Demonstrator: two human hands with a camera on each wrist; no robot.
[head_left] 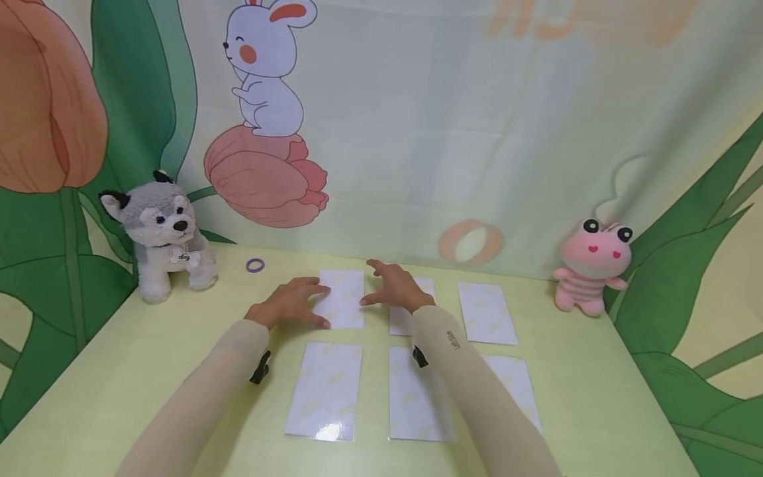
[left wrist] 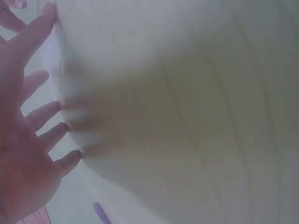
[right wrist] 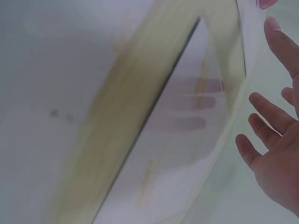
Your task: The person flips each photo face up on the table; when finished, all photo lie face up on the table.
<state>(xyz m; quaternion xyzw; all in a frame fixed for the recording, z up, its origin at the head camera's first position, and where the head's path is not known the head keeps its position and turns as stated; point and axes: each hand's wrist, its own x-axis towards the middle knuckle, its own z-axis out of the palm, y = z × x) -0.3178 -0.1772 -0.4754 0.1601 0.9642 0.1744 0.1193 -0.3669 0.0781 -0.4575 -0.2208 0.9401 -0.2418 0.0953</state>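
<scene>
White cards with faint yellow marks lie on the table in two rows of three. At the back left card, my left hand spreads its thumb and fingers over the left edge. My right hand is spread just right of that card, its thumb close to the right edge. Beneath the right hand and wrist, the back middle card is partly covered. In the left wrist view the left hand has its fingers apart. The right wrist view has the right hand beside a glossy card, holding nothing.
The front left card, front middle card and back right card lie nearby; my right sleeve covers part of the front right card. A purple ring, plush dog and pink plush toy are farther out.
</scene>
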